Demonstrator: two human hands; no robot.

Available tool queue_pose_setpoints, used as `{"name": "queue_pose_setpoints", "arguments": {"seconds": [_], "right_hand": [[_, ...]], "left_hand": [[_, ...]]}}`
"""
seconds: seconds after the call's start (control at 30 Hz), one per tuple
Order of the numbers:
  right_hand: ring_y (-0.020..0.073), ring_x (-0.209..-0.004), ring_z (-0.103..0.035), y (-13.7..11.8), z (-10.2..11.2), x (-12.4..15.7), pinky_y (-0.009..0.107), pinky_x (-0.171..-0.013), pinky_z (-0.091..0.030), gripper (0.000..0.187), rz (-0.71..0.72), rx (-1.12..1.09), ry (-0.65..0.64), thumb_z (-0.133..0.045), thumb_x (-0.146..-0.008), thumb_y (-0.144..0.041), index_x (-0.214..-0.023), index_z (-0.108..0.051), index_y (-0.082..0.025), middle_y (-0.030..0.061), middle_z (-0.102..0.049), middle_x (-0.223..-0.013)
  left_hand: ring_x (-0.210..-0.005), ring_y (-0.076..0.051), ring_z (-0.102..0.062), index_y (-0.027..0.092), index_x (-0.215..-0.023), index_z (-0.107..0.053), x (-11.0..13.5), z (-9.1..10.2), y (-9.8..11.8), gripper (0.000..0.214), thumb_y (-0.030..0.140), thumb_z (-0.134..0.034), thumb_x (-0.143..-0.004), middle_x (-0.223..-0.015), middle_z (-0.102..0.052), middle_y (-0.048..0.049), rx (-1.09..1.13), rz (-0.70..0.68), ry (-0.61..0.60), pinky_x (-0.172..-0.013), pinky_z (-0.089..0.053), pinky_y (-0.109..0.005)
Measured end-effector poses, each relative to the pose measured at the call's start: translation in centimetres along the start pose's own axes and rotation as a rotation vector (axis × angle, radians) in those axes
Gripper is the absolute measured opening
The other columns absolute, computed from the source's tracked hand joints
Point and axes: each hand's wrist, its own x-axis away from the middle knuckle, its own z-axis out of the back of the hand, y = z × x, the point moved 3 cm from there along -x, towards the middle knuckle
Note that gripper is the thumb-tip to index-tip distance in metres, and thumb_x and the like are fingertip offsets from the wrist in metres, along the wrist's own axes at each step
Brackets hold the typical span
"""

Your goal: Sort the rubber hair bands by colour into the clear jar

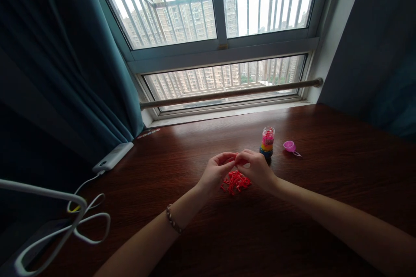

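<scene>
My left hand (221,169) and my right hand (255,166) meet above the table, fingertips pinched together and touching. Whatever sits between the fingertips is too small to make out, though a hint of red shows there. Just below the hands lies a loose pile of thin red bands or strands (236,182). Beyond my right hand a clear open jar (268,142) stands upright, filled with coloured layers of pink, yellow and dark blue. To its right rests a small pink cup with a loop-like handle (289,146).
The dark wooden table (182,151) runs up to a barred window (224,43). At the left are a white power bank (113,157) with a white cable (94,240), a white bent tube (48,192) and a blue curtain (107,73). A wooden rail (234,93) crosses the window.
</scene>
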Motion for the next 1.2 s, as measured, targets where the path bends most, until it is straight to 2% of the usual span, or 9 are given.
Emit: {"name": "queue_pose_setpoints", "arguments": {"seconds": [0.2, 0.43, 0.5, 0.6, 0.7, 0.77, 0.8, 0.93, 1.2], "right_hand": [[0.0125, -0.074, -0.056, -0.3, 0.1, 0.2, 0.024, -0.067, -0.045, 0.011, 0.111, 0.003, 0.042, -0.052, -0.078, -0.012, -0.079, -0.061, -0.02, 0.0029, -0.058, -0.083], [0.0143, -0.076, -0.055, -1.0, 0.2, 0.2, 0.026, -0.069, -0.045, 0.017, 0.291, 0.225, -0.15, -0.043, -0.084, -0.014, -0.08, -0.06, -0.016, 0.0064, -0.06, -0.082], [0.0139, -0.073, -0.056, -1.1, 1.1, -0.6, 0.025, -0.066, -0.044, 0.017, 0.307, 0.271, -0.15, -0.045, -0.083, -0.014, -0.077, -0.06, -0.016, 0.0063, -0.061, -0.08], [0.013, -0.071, -0.057, -0.8, 4.7, -2.7, 0.023, -0.066, -0.043, 0.014, 0.218, 0.31, -0.015, -0.05, -0.079, -0.016, -0.074, -0.062, -0.016, 0.0052, -0.063, -0.08], [0.0135, -0.065, -0.059, 0.5, 9.5, -4.8, 0.024, -0.062, -0.043, 0.011, -0.027, 0.411, 0.115, -0.056, -0.075, -0.024, -0.073, -0.066, -0.019, 0.0016, -0.065, -0.07], [0.0146, -0.061, -0.059, 1.6, 12.0, -5.6, 0.024, -0.058, -0.043, 0.011, -0.173, 0.486, 0.124, -0.06, -0.07, -0.029, -0.071, -0.068, -0.02, 0.0002, -0.066, -0.063], [0.0151, -0.062, -0.06, 2.1, 12.7, -5.8, 0.024, -0.059, -0.043, 0.012, -0.208, 0.513, 0.088, -0.061, -0.069, -0.029, -0.07, -0.069, -0.021, 0.0, -0.066, -0.063], [0.016, -0.068, -0.061, 3.3, 13.1, -5.9, 0.024, -0.063, -0.044, 0.016, -0.219, 0.573, -0.073, -0.058, -0.07, -0.028, -0.075, -0.071, -0.022, 0.0006, -0.069, -0.069], [0.0153, -0.072, -0.06, 3.3, 12.9, -5.9, 0.024, -0.068, -0.042, 0.02, -0.082, 0.641, -0.106, -0.052, -0.075, -0.023, -0.079, -0.071, -0.021, 0.0021, -0.067, -0.081]], "left_hand": [[-0.079, -0.011, -0.062, 0.01, -0.084, -0.063, -0.1, 0.2, -0.1, 0.025, 0.008, -0.07, -0.061, -0.085, -0.067, -0.0058, 0.133, 0.052, 0.063, -0.077, -0.047, -0.018], [-0.077, -0.01, -0.061, 0.01, -0.085, -0.063, -0.3, 0.6, -0.7, 0.025, 0.006, -0.069, -0.062, -0.085, -0.066, -0.0051, 0.117, 0.08, 0.076, -0.073, -0.048, -0.017], [-0.08, -0.011, -0.062, 0.011, -0.087, -0.062, -0.3, 0.5, -0.5, 0.024, 0.009, -0.068, -0.064, -0.086, -0.066, -0.0056, 0.084, 0.054, 0.062, -0.078, -0.047, -0.018], [-0.097, -0.015, -0.058, 0.011, -0.089, -0.062, -0.2, 0.3, 0.2, 0.022, 0.014, -0.067, -0.068, -0.096, -0.065, -0.009, 0.025, 0.02, 0.03, -0.091, -0.042, -0.024], [-0.106, -0.02, -0.054, 0.011, -0.09, -0.061, -0.3, 0.4, 0.9, 0.022, 0.018, -0.066, -0.069, -0.103, -0.063, -0.0122, -0.039, 0.014, 0.014, -0.096, -0.037, -0.03], [-0.105, -0.021, -0.055, 0.011, -0.09, -0.061, -0.4, 0.7, 1.1, 0.023, 0.02, -0.066, -0.069, -0.104, -0.063, -0.013, -0.079, 0.014, 0.015, -0.095, -0.038, -0.033], [-0.103, -0.022, -0.056, 0.01, -0.089, -0.061, -0.5, 0.9, 1.2, 0.023, 0.021, -0.066, -0.069, -0.104, -0.062, -0.0134, -0.102, 0.016, 0.014, -0.094, -0.039, -0.034], [-0.1, -0.024, -0.057, 0.011, -0.088, -0.062, -0.6, 1.2, 1.2, 0.024, 0.025, -0.065, -0.07, -0.105, -0.061, -0.0143, -0.198, 0.038, 0.017, -0.089, -0.042, -0.035], [-0.091, -0.021, -0.059, 0.012, -0.087, -0.061, -0.5, 1.3, 1.6, 0.025, 0.03, -0.062, -0.07, -0.101, -0.062, -0.0124, -0.361, 0.056, 0.02, -0.075, -0.046, -0.03]]}}
